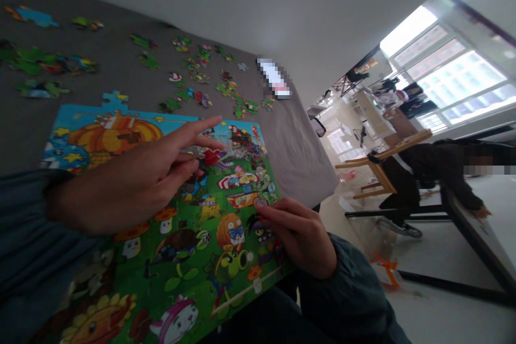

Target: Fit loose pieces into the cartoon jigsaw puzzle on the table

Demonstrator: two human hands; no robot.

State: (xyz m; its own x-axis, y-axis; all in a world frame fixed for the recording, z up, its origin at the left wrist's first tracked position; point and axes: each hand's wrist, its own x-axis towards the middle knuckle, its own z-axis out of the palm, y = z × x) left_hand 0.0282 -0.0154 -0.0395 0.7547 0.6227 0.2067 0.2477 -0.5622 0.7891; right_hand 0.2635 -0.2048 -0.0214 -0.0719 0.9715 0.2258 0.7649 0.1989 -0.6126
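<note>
A colourful cartoon jigsaw puzzle (pixel 189 258), largely assembled, lies on the grey table (pixel 298 156) in front of me. My left hand (pixel 133 185) hovers over the puzzle's middle, index finger stretched out and the other fingers loosely bent near a red part of the picture. I see nothing clearly held in it. My right hand (pixel 300 236) sits at the puzzle's near right edge. Its fingers curl onto the top of the puzzle, fingertips on a piece by a dark cartoon figure.
Several loose puzzle pieces (pixel 201 78) lie scattered on the grey table beyond the puzzle, with more (pixel 36 62) at far left. A blurred small object (pixel 274 78) lies near the table edge. Another person (pixel 439 169) sits on a wooden chair (pixel 379 172) at another table (pixel 484 226).
</note>
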